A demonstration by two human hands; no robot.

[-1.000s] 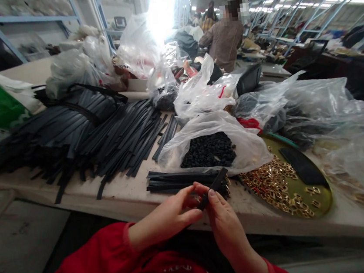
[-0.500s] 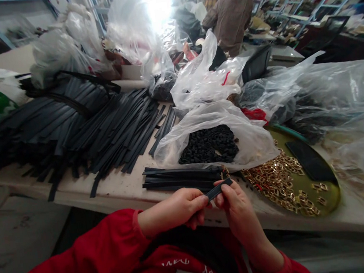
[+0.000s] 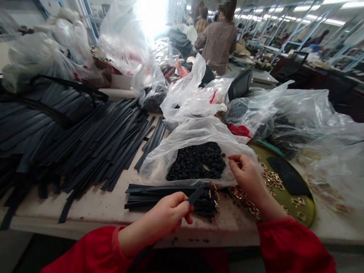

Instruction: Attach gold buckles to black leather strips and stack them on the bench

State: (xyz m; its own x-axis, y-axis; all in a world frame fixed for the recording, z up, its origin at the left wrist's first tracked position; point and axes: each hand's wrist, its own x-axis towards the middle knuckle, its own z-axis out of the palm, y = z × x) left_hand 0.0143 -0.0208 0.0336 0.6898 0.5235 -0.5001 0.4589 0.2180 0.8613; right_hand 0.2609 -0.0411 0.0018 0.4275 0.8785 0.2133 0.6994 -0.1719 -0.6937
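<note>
In my left hand [image 3: 169, 212], a short end of black strap [image 3: 195, 195] is pinched between thumb and fingers, pointing up to the right. Just behind it lies a stack of black straps [image 3: 152, 192], with gold buckles at their right ends. My right hand [image 3: 247, 173] is over the right edge of an open clear plastic bag [image 3: 154, 168]. Its fingers are drawn together; whether they hold something small cannot be seen. Small black loops [image 3: 194, 161] fill the bag's mouth. Beneath my right forearm, loose gold buckles [image 3: 272, 179] lie on a round yellow-green tray [image 3: 306, 207].
A large heap of long black straps [image 3: 84, 143] covers the left of the table [image 3: 95, 210], some hanging over its front edge. More plastic bags [image 3: 310, 104] crowd the right and back. A black flat piece [image 3: 288, 175] rests on the tray. Another person [image 3: 217, 44] stands farther back.
My right hand has let go of the black strap and moved up and right to the bag's edge. My left hand keeps the strap, now lower and further left. The view has shifted.
</note>
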